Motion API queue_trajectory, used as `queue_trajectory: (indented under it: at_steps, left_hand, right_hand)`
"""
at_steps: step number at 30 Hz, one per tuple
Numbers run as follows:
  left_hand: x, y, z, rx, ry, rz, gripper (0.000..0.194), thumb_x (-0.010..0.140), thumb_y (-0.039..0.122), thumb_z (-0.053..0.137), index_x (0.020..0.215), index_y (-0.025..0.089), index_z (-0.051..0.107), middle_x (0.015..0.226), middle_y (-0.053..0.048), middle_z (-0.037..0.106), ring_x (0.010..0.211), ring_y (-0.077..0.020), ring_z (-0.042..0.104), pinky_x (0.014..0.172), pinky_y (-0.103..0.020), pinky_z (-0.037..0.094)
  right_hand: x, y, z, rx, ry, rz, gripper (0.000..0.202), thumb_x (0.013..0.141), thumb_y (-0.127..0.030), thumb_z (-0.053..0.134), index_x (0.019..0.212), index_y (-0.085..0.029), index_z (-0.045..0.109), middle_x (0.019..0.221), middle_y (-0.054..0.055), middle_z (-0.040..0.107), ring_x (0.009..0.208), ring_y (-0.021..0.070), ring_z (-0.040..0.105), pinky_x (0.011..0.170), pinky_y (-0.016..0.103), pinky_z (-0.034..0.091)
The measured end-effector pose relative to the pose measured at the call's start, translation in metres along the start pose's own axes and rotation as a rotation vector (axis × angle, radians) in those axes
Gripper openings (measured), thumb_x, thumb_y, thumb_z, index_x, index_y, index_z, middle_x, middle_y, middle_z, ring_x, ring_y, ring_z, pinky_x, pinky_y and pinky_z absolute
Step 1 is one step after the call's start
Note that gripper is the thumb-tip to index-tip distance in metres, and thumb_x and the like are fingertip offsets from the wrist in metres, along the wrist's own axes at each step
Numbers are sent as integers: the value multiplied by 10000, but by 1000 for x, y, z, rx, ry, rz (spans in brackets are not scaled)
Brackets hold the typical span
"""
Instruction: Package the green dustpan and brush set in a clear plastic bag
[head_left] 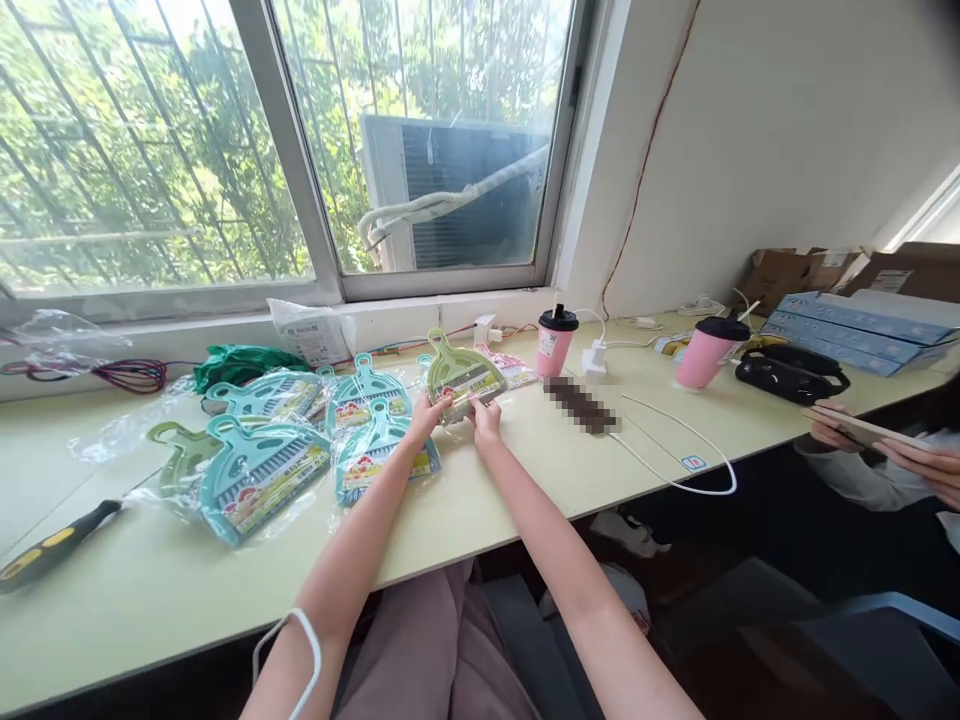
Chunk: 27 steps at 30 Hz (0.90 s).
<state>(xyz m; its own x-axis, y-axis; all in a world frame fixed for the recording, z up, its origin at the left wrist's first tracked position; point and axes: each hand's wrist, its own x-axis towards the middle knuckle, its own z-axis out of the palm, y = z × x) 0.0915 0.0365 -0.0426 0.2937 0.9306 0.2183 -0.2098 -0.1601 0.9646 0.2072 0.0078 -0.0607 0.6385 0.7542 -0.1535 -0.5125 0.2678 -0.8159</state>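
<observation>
Both forearms stretched out over the pale tabletop (525, 480), and the left hand (426, 415) and right hand (487, 415) each pinched the lower edge of an olive-green dustpan set (461, 375) in clear wrap, lifted slightly near the desk's middle. It looked light and stiff, its film likely slippery; the rim or looped handle seemed the safest hold. Beside it lay teal dustpan sets (262, 475), with a pink cup (555, 342) beyond.

Bright daylight pours through a big barred window (285, 140), trees outside. Plain white wall (787, 130) on the right, long pale yellow-green desk (525, 470) underneath.
</observation>
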Motion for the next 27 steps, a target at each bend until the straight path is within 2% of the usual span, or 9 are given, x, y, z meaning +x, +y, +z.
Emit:
queue_trajectory:
  at_steps: [3,6,9,14,20,27]
  left_hand:
    - [-1,0,0,-15,-33,-39,608,626,383,829,1122,181,543,976,-82,701,697,-220,685,601,-372,580]
    - [0,0,-1,33,-45,-41,578,629,389,823,1090,169,554,955,-89,706,703,-222,683,580,-349,573]
    - [1,0,-2,58,-18,-34,534,627,360,816,1058,160,571,951,-94,716,767,-238,692,614,-342,572]
    - [1,1,-1,96,37,-12,455,632,287,792,1023,158,598,933,-89,732,907,-265,696,757,-364,571]
    - [0,1,-1,58,6,-30,519,638,326,807,1076,168,578,972,-78,730,849,-234,688,687,-319,562]
    - [1,-2,-1,67,-20,1,514,636,379,804,1043,174,565,952,-74,714,861,-242,679,708,-340,553]
  right_hand:
    - [1,0,0,23,34,23,156,684,-180,712,813,-160,627,845,52,744,725,147,696,627,233,591]
    - [3,1,-1,10,54,24,129,700,-179,708,801,-163,630,832,42,740,708,140,695,616,223,589]
    - [4,1,-2,-2,45,15,140,693,-179,726,802,-165,639,804,35,739,705,144,697,599,221,589]
    - [1,-4,-2,-14,19,19,152,691,-181,747,783,-160,628,796,39,738,704,156,698,576,231,589]
    - [-5,-8,-3,-48,-32,-21,227,674,-217,785,826,-168,624,813,43,751,760,166,713,627,230,600]
    - [1,-3,-4,-43,10,-16,153,725,-203,713,850,-164,636,863,51,751,792,171,718,646,251,607]
